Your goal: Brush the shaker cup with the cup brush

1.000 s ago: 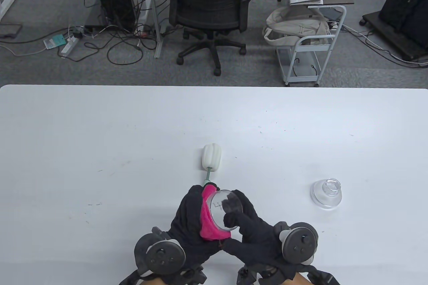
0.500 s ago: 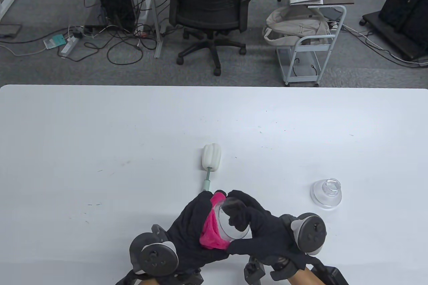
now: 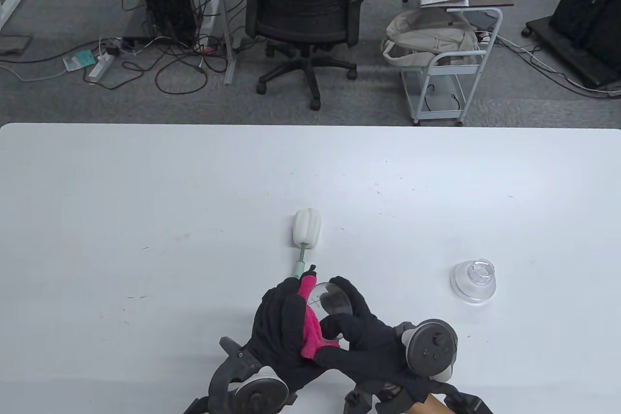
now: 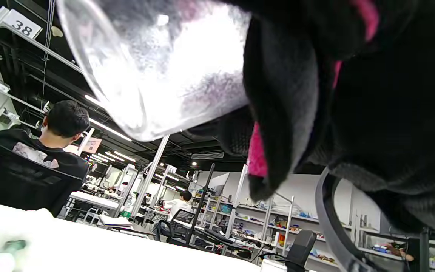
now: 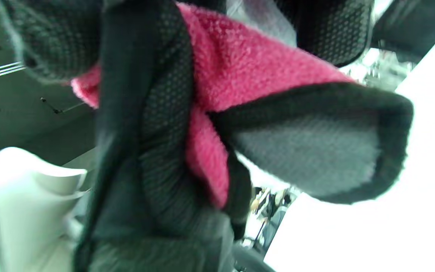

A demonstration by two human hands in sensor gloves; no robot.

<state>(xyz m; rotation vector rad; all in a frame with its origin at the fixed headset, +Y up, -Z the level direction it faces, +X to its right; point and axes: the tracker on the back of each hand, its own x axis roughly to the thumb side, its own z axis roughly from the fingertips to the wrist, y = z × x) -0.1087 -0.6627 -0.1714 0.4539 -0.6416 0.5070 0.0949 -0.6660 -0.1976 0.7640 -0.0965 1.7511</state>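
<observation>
A clear shaker cup [image 3: 331, 298] is held just above the table's front edge, its open mouth facing up and away. My left hand [image 3: 286, 309] presses a pink cloth [image 3: 310, 324] against the cup's left side. My right hand [image 3: 347, 312] grips the cup from the right, fingers over its rim. The cup brush [image 3: 307, 229], with a white sponge head and a green handle, lies on the table just beyond the hands, and neither hand touches it. The left wrist view shows the cup [image 4: 157, 68] and a strip of cloth [image 4: 257, 151] up close. The right wrist view shows the cloth [image 5: 240, 68] between gloved fingers.
The clear cup lid [image 3: 474, 282] sits on the white table [image 3: 145, 200] to the right of the hands. An office chair [image 3: 305, 6] and a cart [image 3: 446, 69] stand on the floor beyond the table's far edge.
The left hand has slid the pink cloth around the cup's side and its wrist has rolled, with the tracker lower. The right hand's fingers have shifted on the rim. The brush and lid have not moved.
</observation>
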